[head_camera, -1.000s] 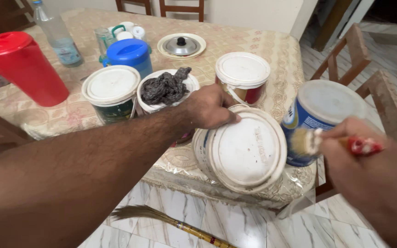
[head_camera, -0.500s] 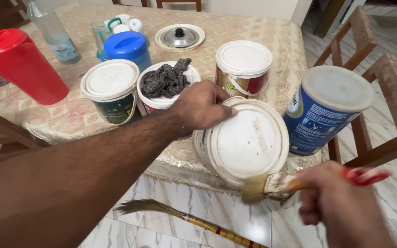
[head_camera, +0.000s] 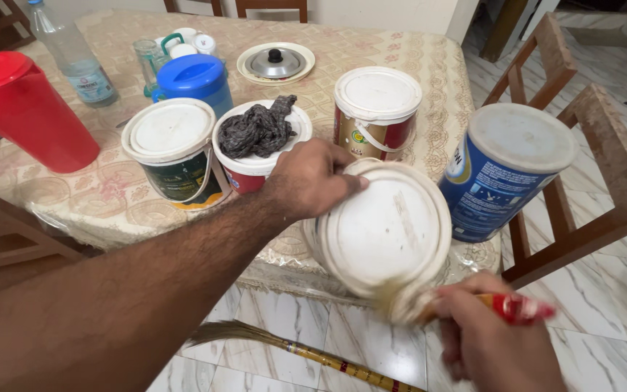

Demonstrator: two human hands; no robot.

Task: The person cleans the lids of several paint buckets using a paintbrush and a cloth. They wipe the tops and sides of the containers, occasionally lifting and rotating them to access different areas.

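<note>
My left hand (head_camera: pixel 312 178) grips the rim of a white paint bucket (head_camera: pixel 386 229) that is tilted toward me at the table's front edge, its white lid facing the camera. My right hand (head_camera: pixel 491 341) holds a paintbrush (head_camera: pixel 429 305) with a red handle. Its pale bristles press against the lower edge of the bucket's lid and are blurred.
A blue can (head_camera: pixel 502 170), a red-and-gold can (head_camera: pixel 375 109), a green can (head_camera: pixel 175 149) and a tub with a dark rag (head_camera: pixel 259 134) stand on the table (head_camera: pixel 110 196). A red jug (head_camera: pixel 19 105) sits left. Wooden chairs (head_camera: pixel 589 138) stand right; a broom (head_camera: pixel 292 348) lies on the floor.
My right hand has carried the brush from beside the blue can down and left to the lower edge of the tilted bucket's lid. My left hand stays on the bucket.
</note>
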